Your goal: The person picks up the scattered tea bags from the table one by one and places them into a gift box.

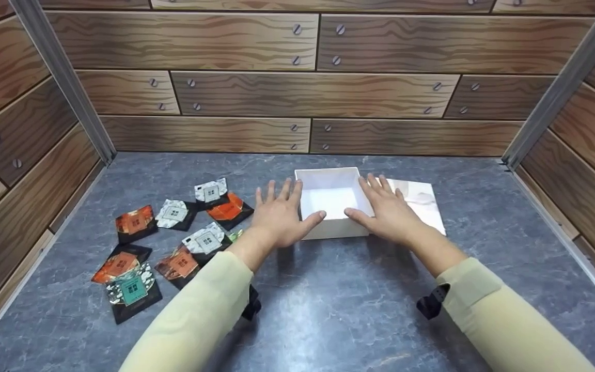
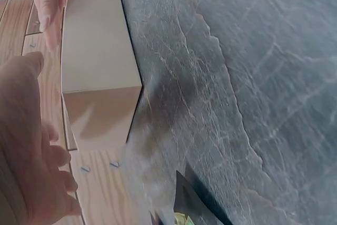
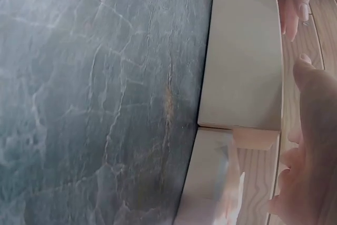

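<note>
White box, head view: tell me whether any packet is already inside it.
No, the white box shows only its bare white floor; the packets lie left of it.

Open white box [image 1: 331,199] sits mid-table on grey marbled top [image 1: 328,310]. Left hand [image 1: 279,214] flat vs box's left wall, right hand [image 1: 388,212] vs its right wall, fingers straight, thumbs at front edge. White lid [image 1: 424,201] lies just beside box on right. Orange/white/teal packets [image 1: 173,243] scattered to left
</note>
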The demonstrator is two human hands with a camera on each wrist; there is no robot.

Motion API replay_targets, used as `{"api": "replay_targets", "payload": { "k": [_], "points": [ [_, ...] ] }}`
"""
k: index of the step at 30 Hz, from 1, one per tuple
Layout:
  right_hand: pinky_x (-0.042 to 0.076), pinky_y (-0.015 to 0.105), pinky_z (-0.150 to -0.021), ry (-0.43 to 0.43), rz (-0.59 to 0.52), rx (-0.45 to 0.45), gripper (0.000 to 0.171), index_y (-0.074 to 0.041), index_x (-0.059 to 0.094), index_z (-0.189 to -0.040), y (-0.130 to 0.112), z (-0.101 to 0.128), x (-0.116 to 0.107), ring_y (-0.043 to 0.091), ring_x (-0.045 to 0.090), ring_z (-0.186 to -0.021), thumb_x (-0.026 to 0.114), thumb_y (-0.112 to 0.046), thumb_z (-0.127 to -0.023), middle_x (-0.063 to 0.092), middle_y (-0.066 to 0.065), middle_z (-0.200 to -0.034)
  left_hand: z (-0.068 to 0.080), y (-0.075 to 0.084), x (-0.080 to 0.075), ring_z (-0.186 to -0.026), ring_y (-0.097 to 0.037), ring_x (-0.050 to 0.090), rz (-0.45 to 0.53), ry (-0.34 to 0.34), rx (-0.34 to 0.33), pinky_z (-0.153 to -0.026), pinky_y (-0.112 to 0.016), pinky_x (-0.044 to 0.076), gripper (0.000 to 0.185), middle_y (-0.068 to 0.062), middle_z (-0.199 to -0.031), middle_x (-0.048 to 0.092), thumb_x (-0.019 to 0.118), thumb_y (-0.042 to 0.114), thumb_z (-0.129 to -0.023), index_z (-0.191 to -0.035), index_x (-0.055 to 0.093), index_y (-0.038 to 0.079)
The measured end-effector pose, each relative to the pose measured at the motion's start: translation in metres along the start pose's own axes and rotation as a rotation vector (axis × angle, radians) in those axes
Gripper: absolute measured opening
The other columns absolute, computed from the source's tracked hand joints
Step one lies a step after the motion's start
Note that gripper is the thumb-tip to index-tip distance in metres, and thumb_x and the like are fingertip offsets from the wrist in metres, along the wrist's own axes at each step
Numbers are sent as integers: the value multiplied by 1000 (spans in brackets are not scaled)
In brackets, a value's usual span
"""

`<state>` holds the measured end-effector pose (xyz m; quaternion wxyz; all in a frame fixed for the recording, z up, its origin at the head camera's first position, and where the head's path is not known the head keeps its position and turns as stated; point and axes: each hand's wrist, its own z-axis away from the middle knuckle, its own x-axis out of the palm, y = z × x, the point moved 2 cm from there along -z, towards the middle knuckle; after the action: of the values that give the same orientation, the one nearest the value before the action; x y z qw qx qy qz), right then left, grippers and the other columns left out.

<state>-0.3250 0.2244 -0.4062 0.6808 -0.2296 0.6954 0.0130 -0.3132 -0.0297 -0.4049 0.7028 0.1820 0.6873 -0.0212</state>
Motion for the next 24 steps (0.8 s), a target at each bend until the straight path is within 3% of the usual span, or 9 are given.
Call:
{"api": "replay_targets", "payload": {
  "k": [11,24],
  "points": [
    [10,64,-127,-42,-22,6,98,7,18,-165,4,-7,11,42,9,-161,47,-66,-105,20,23,-172,-9,0,8,-159,-46,14,15,-40,-21,-127,-65,4,95,-9,-175,24,34,78,-101,-171,22,14],
    [11,61,-128,-25,-33,14,100,9,23,-163,2,-4,14,42,12,-160,53,-66,-103,24,25,-170,-10,0,8,-159,-44,17,7,-66,-15,-127,-65,10,96,-13,-174,24,37,77,-101,-171,21,13]
  ]
}}
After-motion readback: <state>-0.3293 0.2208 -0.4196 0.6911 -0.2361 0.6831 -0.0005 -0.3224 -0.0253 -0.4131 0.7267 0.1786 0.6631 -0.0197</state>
